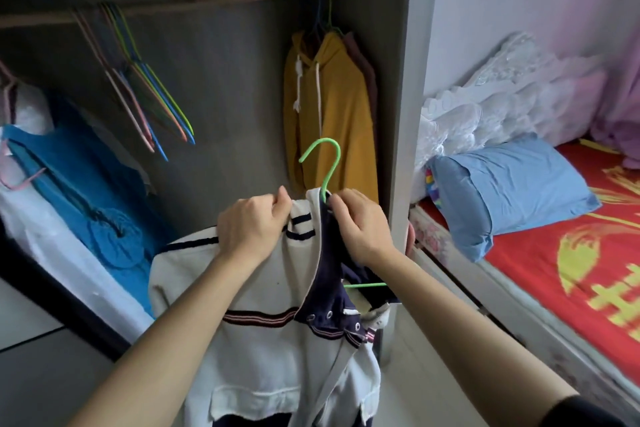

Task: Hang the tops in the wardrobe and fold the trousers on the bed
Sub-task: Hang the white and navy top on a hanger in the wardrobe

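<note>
Hanging step: left hand (251, 227) pinches the jacket (263, 350) collar, right hand (360, 225) pinches the green hanger (325, 163); next, I think, hook goes over the rail (207, 0).

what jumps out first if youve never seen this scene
Centre frame, the left hand and right hand grip the collar of a white jacket, with a bright green hanger poking up from it. Behind, a mustard hoodie hangs in the wardrobe. At right, a red bedspread lies under a blue pillow.
</note>
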Tool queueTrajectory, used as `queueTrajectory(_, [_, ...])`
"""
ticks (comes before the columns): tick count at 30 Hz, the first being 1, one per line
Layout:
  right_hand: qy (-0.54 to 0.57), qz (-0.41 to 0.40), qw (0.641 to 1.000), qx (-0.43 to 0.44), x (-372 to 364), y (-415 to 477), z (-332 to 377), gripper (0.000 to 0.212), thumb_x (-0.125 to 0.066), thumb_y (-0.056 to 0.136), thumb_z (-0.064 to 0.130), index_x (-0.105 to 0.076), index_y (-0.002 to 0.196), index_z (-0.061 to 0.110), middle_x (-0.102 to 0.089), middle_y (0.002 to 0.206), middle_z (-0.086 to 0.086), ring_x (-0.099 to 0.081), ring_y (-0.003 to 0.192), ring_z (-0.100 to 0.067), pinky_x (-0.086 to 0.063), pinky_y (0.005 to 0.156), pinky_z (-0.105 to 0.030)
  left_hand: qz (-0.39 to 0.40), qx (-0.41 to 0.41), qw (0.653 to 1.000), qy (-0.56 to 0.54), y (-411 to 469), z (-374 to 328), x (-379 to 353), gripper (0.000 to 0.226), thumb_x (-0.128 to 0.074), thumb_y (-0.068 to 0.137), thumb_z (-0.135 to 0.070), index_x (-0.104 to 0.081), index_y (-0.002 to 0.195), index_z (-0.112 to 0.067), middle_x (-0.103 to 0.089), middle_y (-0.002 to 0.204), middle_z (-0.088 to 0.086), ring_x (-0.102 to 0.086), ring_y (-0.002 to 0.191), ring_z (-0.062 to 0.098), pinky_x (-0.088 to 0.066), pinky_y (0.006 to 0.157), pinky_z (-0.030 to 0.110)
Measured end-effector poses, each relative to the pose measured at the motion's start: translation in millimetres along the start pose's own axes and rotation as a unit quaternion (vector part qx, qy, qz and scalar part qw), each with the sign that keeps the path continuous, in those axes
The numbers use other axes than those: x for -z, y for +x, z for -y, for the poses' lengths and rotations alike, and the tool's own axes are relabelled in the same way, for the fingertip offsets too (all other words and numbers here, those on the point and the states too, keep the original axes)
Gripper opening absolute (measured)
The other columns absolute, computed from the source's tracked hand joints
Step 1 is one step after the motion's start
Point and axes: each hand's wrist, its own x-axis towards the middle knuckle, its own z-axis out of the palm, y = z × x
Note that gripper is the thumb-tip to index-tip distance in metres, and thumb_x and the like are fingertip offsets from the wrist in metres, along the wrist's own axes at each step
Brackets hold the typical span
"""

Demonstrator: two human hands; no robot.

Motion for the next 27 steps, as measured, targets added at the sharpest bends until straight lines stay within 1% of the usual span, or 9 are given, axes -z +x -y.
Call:
queueTrajectory(2, [-0.077, -0.047, 0.996, 0.019, 1, -20, -27, 0.04, -0.044, 0.097, 0.056, -0.057, 0.119, 0.026, -0.055, 0.118, 0.007, -0.054, 0.11, -0.011, -0.042, 0.097, -0.032, -0.024, 0.044, 0.999, 0.0, -1, 8, 1, 0.059, -0.039, 0.101, -0.042, -0.06, 0.061, -0.003, -0.065, 0.063, 0.02, -0.061, 0.061, 0.044, -0.033, 0.052, 0.033])
queueTrajectory(5, [-0.151, -0.085, 0.982, -0.075, -1, -55, -67, 0.091, -0.064, 0.079, 0.069, -0.028, 0.15, 0.024, -0.027, 0.155, -0.006, -0.023, 0.145, -0.022, -0.017, 0.116, -0.037, -0.066, 0.113, 0.991, 0.0, 1, 26, 7, 0.058, -0.036, 0.096, -0.041, -0.063, 0.065, 0.001, -0.064, 0.067, 0.025, -0.058, 0.063, 0.048, -0.035, 0.054, 0.035])
queueTrajectory(7, [-0.127, -0.068, 0.962, -0.231, -8, -63, -78, 0.123, -0.07, 0.065, 0.08, -0.012, 0.156, 0.02, -0.012, 0.162, -0.007, -0.009, 0.152, -0.025, -0.013, 0.121, -0.045, -0.089, 0.129, 0.988, -0.015, 3, 31, 11, 0.057, -0.035, 0.093, -0.039, -0.06, 0.061, 0.002, -0.063, 0.063, 0.024, -0.055, 0.06, 0.047, -0.032, 0.053, 0.033])
queueTrajectory(9, [-0.044, -0.023, 0.942, -0.332, -14, -54, -77, 0.136, -0.079, 0.062, 0.073, -0.002, 0.158, 0.014, -0.011, 0.164, -0.01, -0.011, 0.152, -0.029, -0.017, 0.121, -0.046, -0.095, 0.132, 0.987, -0.017, 3, 28, 14, 0.056, -0.037, 0.092, -0.037, -0.059, 0.061, 0.003, -0.062, 0.062, 0.024, -0.054, 0.06, 0.048, -0.031, 0.053, 0.033])
queueTrajectory(11, [0.072, 0.011, 0.925, -0.372, -19, -40, -74, 0.142, -0.091, 0.062, 0.052, 0.006, 0.158, 0.014, -0.017, 0.164, -0.012, -0.023, 0.149, -0.03, -0.022, 0.119, -0.041, -0.091, 0.136, 0.986, -0.017, 2, 25, 14, 0.054, -0.039, 0.093, -0.035, -0.06, 0.061, 0.003, -0.061, 0.062, 0.024, -0.053, 0.059, 0.047, -0.031, 0.052, 0.033])
queueTrajectory(14, [0.223, 0.054, 0.89, -0.393, -19, -33, -79, 0.16, -0.096, 0.052, 0.052, 0.024, 0.154, 0.024, -0.021, 0.164, -0.009, -0.03, 0.147, -0.027, -0.027, 0.119, -0.043, -0.095, 0.176, 0.978, -0.055, 5, 32, 16, 0.051, -0.044, 0.098, -0.028, -0.061, 0.061, 0.003, -0.053, 0.055, 0.019, -0.043, 0.053, 0.038, -0.031, 0.051, 0.032])
queueTrajectory(18, [0.216, 0.145, 0.882, -0.392, -23, -38, -85, 0.157, -0.093, 0.048, 0.059, 0.018, 0.155, 0.029, -0.013, 0.166, -0.009, -0.025, 0.149, -0.03, -0.028, 0.118, -0.047, -0.118, 0.207, 0.967, -0.092, 12, 45, 25, 0.05, -0.044, 0.101, -0.023, -0.06, 0.063, 0.005, -0.042, 0.055, 0.011, -0.04, 0.057, 0.033, -0.027, 0.056, 0.034])
queueTrajectory(22, [0.275, 0.093, 0.861, -0.417, -35, -18, -78, 0.136, -0.073, 0.056, 0.083, -0.002, 0.159, 0.029, -0.023, 0.164, -0.008, -0.033, 0.145, -0.031, -0.031, 0.117, -0.049, -0.129, 0.196, 0.968, -0.092, 14, 43, 28, 0.051, -0.044, 0.101, -0.02, -0.052, 0.054, -0.004, -0.039, 0.049, 0.008, -0.039, 0.052, 0.034, -0.025, 0.052, 0.033])
queueTrajectory(27, [0.286, 0.096, 0.843, -0.446, -51, -1, -74, 0.096, -0.07, 0.075, 0.071, -0.041, 0.148, 0.015, -0.048, 0.148, -0.004, -0.047, 0.135, -0.03, -0.046, 0.104, -0.048, -0.134, 0.176, 0.971, -0.096, 13, 43, 25, 0.052, -0.044, 0.101, -0.02, -0.044, 0.049, -0.01, -0.037, 0.045, 0.006, -0.037, 0.047, 0.034, -0.022, 0.047, 0.032])
